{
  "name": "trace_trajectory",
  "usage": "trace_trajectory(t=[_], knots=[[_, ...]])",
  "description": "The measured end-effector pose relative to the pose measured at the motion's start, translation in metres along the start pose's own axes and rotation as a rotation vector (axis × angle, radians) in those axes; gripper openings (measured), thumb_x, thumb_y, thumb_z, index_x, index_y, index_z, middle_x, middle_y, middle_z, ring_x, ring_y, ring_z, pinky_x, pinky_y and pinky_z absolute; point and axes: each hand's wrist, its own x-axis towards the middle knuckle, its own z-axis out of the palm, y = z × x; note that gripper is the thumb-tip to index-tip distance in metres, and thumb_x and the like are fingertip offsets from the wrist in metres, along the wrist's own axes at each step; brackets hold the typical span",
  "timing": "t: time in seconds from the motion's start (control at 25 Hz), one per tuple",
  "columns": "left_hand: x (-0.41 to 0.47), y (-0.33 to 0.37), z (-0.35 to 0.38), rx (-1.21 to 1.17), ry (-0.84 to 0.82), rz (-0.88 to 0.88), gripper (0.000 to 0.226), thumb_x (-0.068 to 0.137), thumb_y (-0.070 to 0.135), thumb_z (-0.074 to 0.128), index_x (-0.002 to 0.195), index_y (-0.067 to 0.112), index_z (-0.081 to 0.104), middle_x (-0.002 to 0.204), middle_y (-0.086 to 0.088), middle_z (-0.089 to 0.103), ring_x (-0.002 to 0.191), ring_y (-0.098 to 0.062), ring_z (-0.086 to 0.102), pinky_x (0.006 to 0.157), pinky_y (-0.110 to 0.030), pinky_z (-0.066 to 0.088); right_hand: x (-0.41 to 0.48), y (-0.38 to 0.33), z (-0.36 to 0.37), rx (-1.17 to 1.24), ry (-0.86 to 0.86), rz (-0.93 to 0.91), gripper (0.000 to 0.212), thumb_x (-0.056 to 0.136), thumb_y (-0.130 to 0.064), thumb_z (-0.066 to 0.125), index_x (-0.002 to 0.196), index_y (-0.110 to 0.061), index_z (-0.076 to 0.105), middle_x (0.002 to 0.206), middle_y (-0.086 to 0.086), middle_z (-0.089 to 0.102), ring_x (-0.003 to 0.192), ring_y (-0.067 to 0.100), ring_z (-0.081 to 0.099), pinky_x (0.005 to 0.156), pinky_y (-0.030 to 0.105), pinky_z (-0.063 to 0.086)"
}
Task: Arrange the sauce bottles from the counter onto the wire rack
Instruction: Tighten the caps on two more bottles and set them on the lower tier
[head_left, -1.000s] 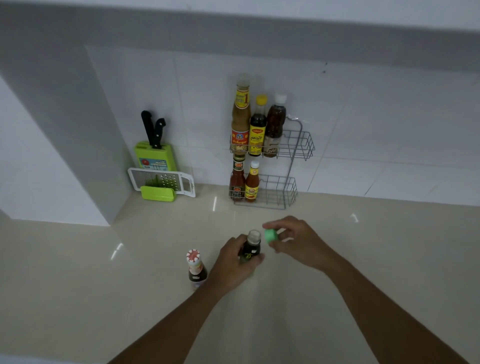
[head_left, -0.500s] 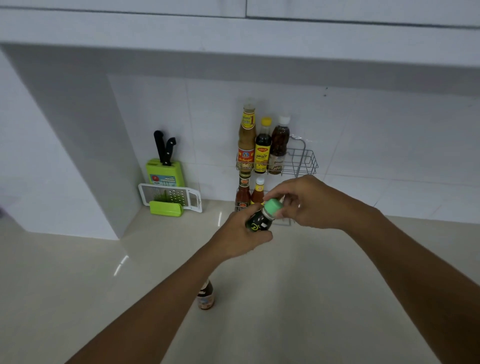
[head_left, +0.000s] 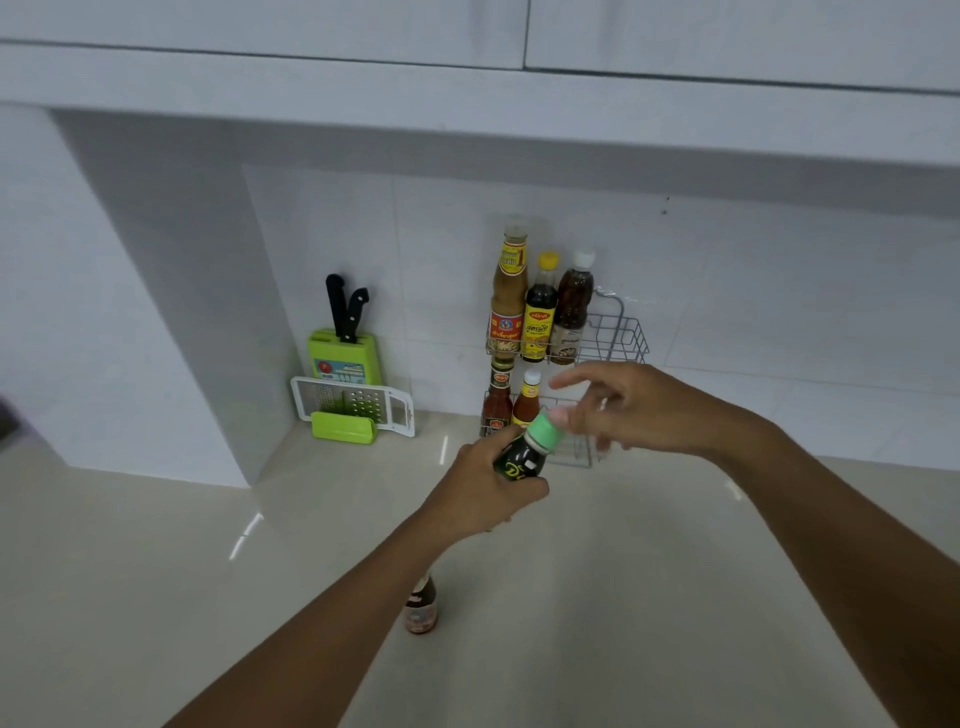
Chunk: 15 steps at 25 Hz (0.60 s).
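Observation:
My left hand grips a small dark sauce bottle with a green cap, held tilted in the air in front of the wire rack. My right hand hovers just right of the cap with its fingers spread, a fingertip near the cap. The rack's upper tier holds three tall bottles. Its lower tier holds two small red-sauce bottles at the left. One more small bottle stands on the counter, partly hidden under my left forearm.
A green knife block with two black-handled knives and a white grater with a green base stand at the back left by the wall corner. The beige counter spreads in front. Cabinets hang overhead.
Both hands lifted the green-capped bottle off the counter and carried it up toward the rack. The cap went from my right hand onto the bottle, and my right fingers have now opened off it.

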Motion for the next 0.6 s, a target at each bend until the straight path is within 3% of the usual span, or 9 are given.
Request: trace_trajectory(t=[0.08, 0.16, 0.28, 0.4, 0.48, 0.6], knots=[[0.001, 0.001, -0.005, -0.056, -0.076, -0.003, 0.040, 0.074, 0.020, 0.070, 0.109, 0.038, 0.062, 0.075, 0.005, 0.064, 0.053, -0.018, 0.061, 0.054, -0.032, 0.053, 0.003, 0.004, 0.003, 0.021, 0.010, -0.202, 0.047, 0.082, -0.037, 0.079, 0.126, -0.043, 0.063, 0.102, -0.009, 0.071, 0.078, 0.016, 0.071, 0.070, 0.029, 0.059], [0.001, 0.003, -0.007, -0.088, -0.127, 0.022, 0.034, 0.076, 0.013, 0.068, 0.101, 0.036, 0.061, 0.073, 0.001, 0.062, 0.053, -0.019, 0.060, 0.058, -0.035, 0.054, 0.008, 0.007, 0.011, -0.063, 0.047, -0.263, 0.040, 0.083, -0.020, 0.080, 0.119, -0.035, 0.070, 0.100, -0.009, 0.068, 0.075, 0.016, 0.066, 0.069, 0.027, 0.057], [0.001, 0.004, -0.006, -0.085, -0.135, 0.036, 0.035, 0.076, 0.014, 0.070, 0.101, 0.037, 0.061, 0.074, 0.004, 0.062, 0.053, -0.015, 0.061, 0.055, -0.030, 0.054, 0.010, 0.007, 0.019, -0.125, 0.096, -0.183, 0.014, 0.090, -0.036, 0.070, 0.094, -0.023, 0.075, 0.080, -0.002, 0.067, 0.069, 0.020, 0.062, 0.066, 0.036, 0.053], [-0.002, 0.003, 0.004, 0.115, -0.129, 0.117, 0.044, 0.075, 0.024, 0.074, 0.113, 0.041, 0.060, 0.086, 0.013, 0.067, 0.068, -0.005, 0.065, 0.060, -0.019, 0.054, 0.012, 0.007, 0.033, -0.400, 0.120, -0.110, 0.050, 0.093, -0.056, 0.049, 0.059, -0.020, 0.054, 0.063, 0.000, 0.052, 0.058, 0.018, 0.051, 0.056, 0.037, 0.043], [-0.003, 0.002, 0.013, 0.221, -0.167, 0.110, 0.049, 0.071, 0.034, 0.074, 0.117, 0.044, 0.058, 0.097, 0.010, 0.069, 0.080, -0.009, 0.068, 0.072, -0.027, 0.059, 0.010, 0.014, 0.039, -0.488, 0.130, -0.084, 0.060, 0.095, -0.061, 0.038, 0.052, -0.021, 0.048, 0.058, -0.001, 0.049, 0.054, 0.015, 0.049, 0.054, 0.035, 0.042], [-0.003, 0.007, 0.007, -0.025, -0.292, -0.023, 0.028, 0.073, 0.022, 0.070, 0.099, 0.029, 0.062, 0.078, -0.001, 0.065, 0.058, -0.019, 0.062, 0.062, -0.039, 0.054, 0.004, 0.025, 0.035, -0.479, 0.195, -0.227, 0.058, 0.095, -0.070, 0.020, 0.064, -0.031, 0.049, 0.057, -0.006, 0.050, 0.053, 0.007, 0.047, 0.055, 0.033, 0.043]])
